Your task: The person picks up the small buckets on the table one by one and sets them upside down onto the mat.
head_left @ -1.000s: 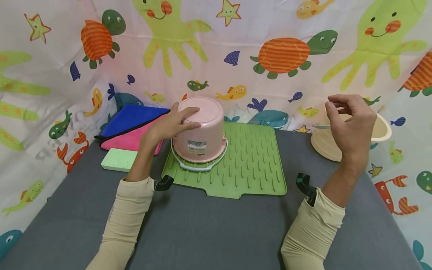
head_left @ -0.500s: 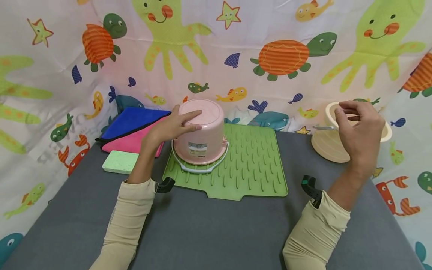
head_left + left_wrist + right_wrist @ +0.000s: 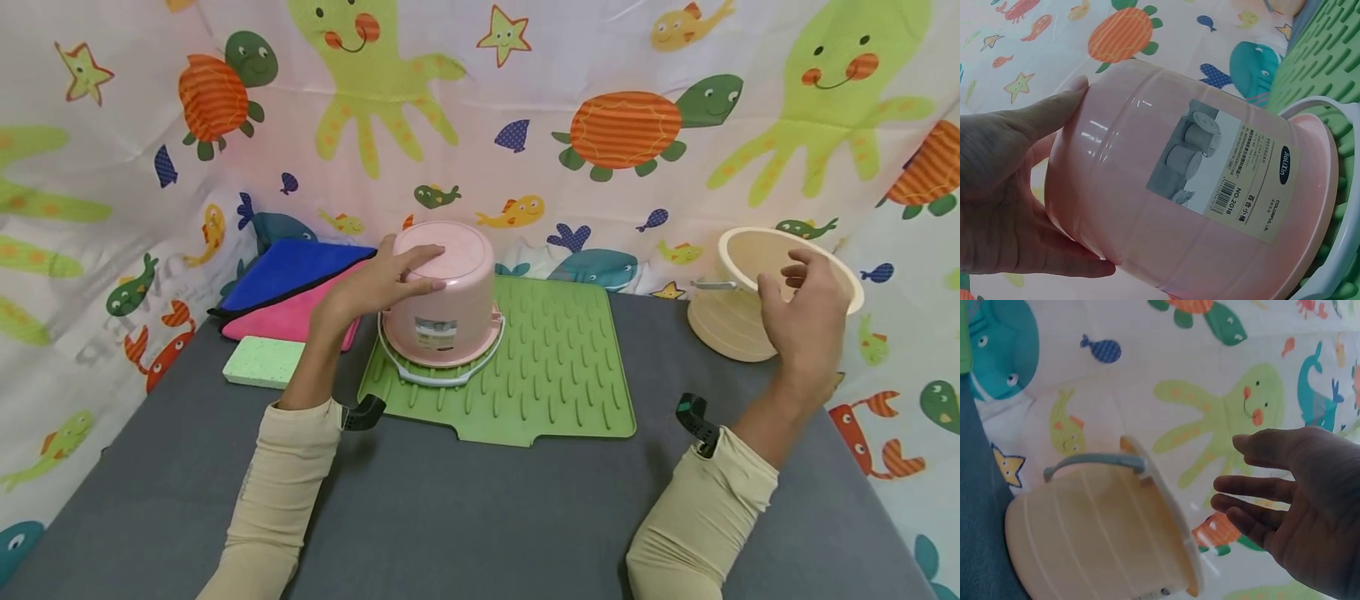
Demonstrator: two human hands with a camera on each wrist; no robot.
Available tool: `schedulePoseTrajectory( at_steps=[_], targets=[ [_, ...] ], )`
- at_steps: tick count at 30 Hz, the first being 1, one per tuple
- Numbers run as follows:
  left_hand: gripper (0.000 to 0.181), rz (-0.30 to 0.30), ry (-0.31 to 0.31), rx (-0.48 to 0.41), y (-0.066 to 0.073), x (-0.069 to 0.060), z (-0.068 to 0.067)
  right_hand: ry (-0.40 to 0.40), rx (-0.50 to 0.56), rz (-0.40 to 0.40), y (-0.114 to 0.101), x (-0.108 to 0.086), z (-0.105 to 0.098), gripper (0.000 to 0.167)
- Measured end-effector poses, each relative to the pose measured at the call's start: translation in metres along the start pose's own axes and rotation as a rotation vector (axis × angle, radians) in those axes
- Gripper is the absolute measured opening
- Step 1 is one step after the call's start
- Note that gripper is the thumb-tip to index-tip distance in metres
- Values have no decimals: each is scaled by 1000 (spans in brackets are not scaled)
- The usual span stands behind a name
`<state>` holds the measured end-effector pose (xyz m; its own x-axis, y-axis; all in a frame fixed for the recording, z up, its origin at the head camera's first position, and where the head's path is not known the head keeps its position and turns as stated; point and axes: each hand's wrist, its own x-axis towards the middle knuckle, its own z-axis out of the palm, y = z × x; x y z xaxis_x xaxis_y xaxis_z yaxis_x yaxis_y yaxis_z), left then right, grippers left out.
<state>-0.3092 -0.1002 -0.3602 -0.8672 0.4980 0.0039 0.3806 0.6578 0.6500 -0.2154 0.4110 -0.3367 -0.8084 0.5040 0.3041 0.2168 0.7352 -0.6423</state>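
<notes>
A pink bucket [image 3: 453, 296] stands upside down on a green ribbed mat [image 3: 555, 358], its pale handle lying around the rim. My left hand [image 3: 384, 279] holds its upturned base, and in the left wrist view the thumb and fingers [image 3: 1079, 265] spread around that end. At the right stands a beige bucket [image 3: 727, 325] with its opening up and its grey handle [image 3: 1094, 459] to one side. My right hand [image 3: 806, 321] is in front of its rim in the head view. Loosely bent fingers [image 3: 1254, 487] hold nothing and look apart from the bucket in the right wrist view.
Left of the mat lie a folded blue and pink cloth [image 3: 300, 275] and a pale green speckled sponge block [image 3: 262, 361]. A grey cloth [image 3: 465, 508] covers the table. Behind hangs a curtain [image 3: 480, 100] printed with sea animals.
My right hand has moved right and down from beside the beige bucket to in front of its rim, its fingers loosening. The left hand stays on the pink bucket.
</notes>
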Motion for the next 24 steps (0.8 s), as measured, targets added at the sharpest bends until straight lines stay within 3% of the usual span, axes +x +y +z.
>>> schedulePoseTrajectory(
  at_steps=[5, 13, 19, 24],
  targets=[
    [69, 19, -4, 12, 0, 1, 1, -44, -47, 50, 12, 4, 1, 64],
    [68, 19, 6, 8, 0, 0, -2, -59, -86, -86, 12, 17, 27, 57],
    [70, -10, -5, -4, -1, -1, -1, -22, -245, -145, 19, 23, 43, 43],
    [69, -2, 0, -1, 0, 0, 1, 14, -264, -153, 24, 25, 46, 37]
  ],
)
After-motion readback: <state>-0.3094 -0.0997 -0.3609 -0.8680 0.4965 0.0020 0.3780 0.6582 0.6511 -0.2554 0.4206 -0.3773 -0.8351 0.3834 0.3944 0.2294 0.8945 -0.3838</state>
